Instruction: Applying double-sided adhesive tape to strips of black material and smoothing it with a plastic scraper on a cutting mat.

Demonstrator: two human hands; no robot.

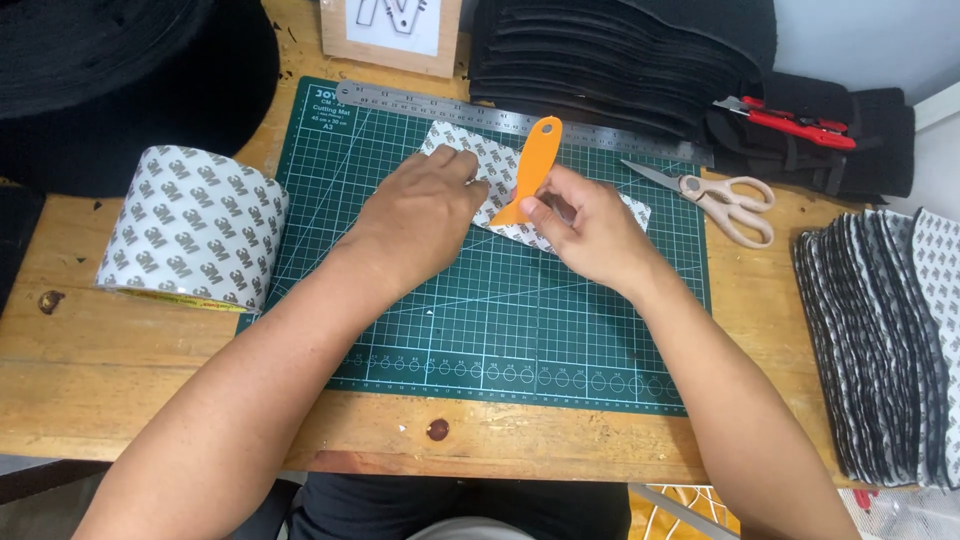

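Your left hand (425,205) flat with fingers pressing down on the printed sheet (500,180), sheet on the green mat (500,320), your right hand (585,230) gripping the orange scraper (532,165), its blade on the sheet, scissors (725,200) nearby, tape roll (190,230) left.

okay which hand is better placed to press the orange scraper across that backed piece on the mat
Right, likely. The right hand already grips the orange scraper, while the left hand pins the backed piece.

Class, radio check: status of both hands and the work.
Left hand pins backed piece. Right hand grips orange scraper on it. Nothing blocking.
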